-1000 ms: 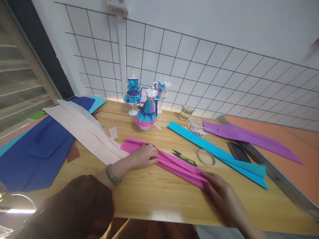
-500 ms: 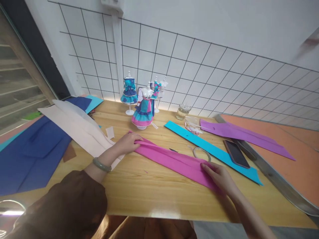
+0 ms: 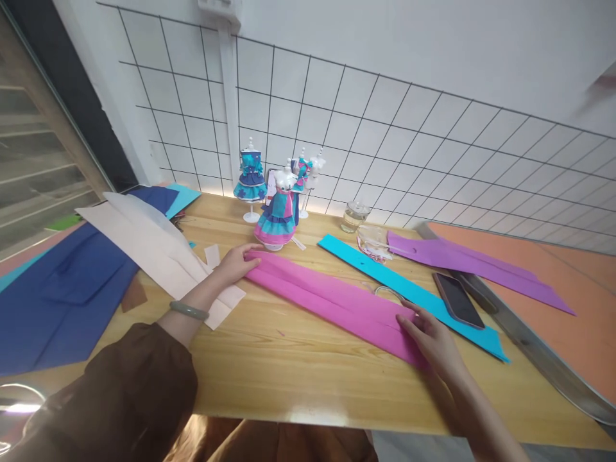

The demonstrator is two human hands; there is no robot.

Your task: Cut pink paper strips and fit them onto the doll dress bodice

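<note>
A long pink sheet [image 3: 327, 301], cloth or crepe paper, stretches across the wooden table between my hands, with a lengthwise crease. My left hand [image 3: 237, 264] pinches its left end between thumb and fingers, in front of the dressed mini mannequins. At the right end, my right hand [image 3: 428, 333] has thumb and fingers closed on the sheet. Beyond the pink sheet lies a flat blue strip [image 3: 366, 264]. A roll of tape [image 3: 389, 292] shows only in part behind the pink sheet's far edge.
Mini mannequins in dresses [image 3: 276, 221] stand at the back, beside a glass of liquid [image 3: 355, 217]. A phone [image 3: 458, 300] rests on the blue strip, near a purple sheet [image 3: 481, 269]. Beige [image 3: 144, 240] and dark blue sheets [image 3: 62, 295] lie left. A metal edge [image 3: 539, 359] runs along the right.
The pink sheet has spread wider and flatter, covering a small dark tool and part of the tape roll. My left hand has moved left and away from me; my right hand shifted slightly right.
</note>
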